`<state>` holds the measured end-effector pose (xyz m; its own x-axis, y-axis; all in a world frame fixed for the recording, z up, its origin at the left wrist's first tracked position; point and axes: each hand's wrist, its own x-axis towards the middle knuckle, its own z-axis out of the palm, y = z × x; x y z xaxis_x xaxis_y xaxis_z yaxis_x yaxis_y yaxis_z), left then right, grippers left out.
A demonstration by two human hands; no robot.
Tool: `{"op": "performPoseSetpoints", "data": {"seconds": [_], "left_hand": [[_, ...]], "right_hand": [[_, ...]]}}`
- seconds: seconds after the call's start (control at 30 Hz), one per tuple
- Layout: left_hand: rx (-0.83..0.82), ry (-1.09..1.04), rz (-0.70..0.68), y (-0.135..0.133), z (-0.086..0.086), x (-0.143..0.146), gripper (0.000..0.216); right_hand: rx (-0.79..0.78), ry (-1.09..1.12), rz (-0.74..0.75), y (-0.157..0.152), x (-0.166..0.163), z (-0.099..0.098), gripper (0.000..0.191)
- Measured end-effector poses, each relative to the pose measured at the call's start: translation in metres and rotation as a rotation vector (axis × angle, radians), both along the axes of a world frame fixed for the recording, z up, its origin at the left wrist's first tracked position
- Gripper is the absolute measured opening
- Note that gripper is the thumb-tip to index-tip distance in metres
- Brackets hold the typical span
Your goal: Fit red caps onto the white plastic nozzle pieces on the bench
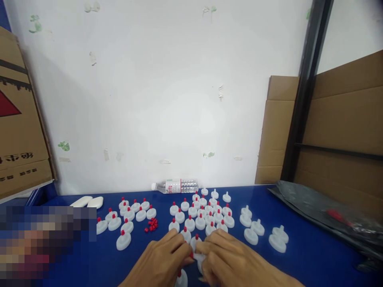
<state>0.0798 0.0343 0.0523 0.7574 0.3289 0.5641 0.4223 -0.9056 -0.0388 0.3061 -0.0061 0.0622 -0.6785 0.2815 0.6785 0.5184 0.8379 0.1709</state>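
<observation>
Low in the middle, my two hands meet over the blue table. Between the fingers of my left hand (164, 255) is a small red cap (192, 255). My right hand (230, 259) grips a translucent white nozzle lid (200, 262), its spout turned towards the red cap; my fingers cover much of it. Whether cap and spout touch, I cannot tell. A red-tipped lid (181, 279) lies below my left hand. Just beyond my hands stand several more red-tipped lids (189, 223). Loose red caps (153, 225) form a small pile left of them.
Another group of red-tipped lids (127, 214) stands at left. Several lids without red tips (250, 236) sit at right. A clear bottle (179, 186) lies against the wall, white objects (95, 202) at back left. A dark plastic bag (326, 211) covers the right edge; cardboard (24, 119) flanks the table.
</observation>
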Motion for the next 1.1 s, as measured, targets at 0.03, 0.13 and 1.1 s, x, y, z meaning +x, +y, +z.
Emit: {"op": "performPoseSetpoints", "data": {"seconds": [0.03, 0.13, 1.1], "left_hand": [[-0.011, 0.003, -0.007, 0.0, -0.001, 0.0, 0.024], [-0.019, -0.031, -0.027, 0.0, -0.005, 0.002, 0.023], [-0.01, 0.135, 0.325, 0.074, 0.038, -0.066, 0.027]], "right_hand": [[0.01, -0.015, -0.008, -0.002, -0.001, 0.002, 0.028], [0.03, -0.061, -0.049, -0.007, -0.002, 0.008, 0.026], [-0.427, 0.204, -0.563, 0.05, 0.097, 0.023, 0.035]]}}
